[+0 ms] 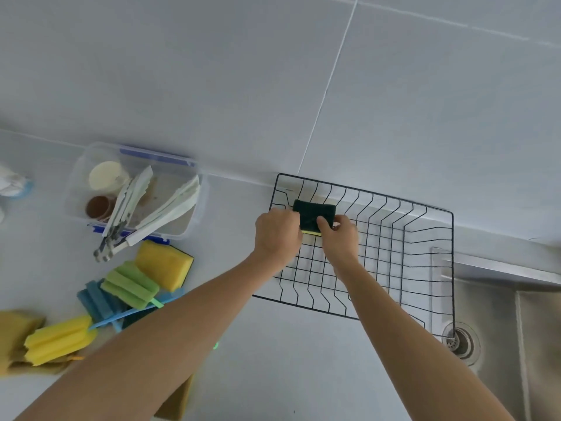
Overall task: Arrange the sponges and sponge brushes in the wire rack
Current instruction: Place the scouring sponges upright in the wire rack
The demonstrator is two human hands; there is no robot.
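Observation:
A black wire rack stands on the counter against the tiled wall, partly over the sink. Both hands hold a green-topped yellow sponge standing in the rack's far left corner; my left hand grips its left end and my right hand its right end. On the counter to the left lie a yellow sponge, a green sponge brush, a blue sponge brush and a yellow sponge brush. More yellow sponges sit at the left edge, one half hidden under my left forearm.
A clear plastic box with white tongs, small cups and blue clips stands at the back left. A steel sink with its drain lies at the right, under the rack's right end. A white object sits at the far left edge.

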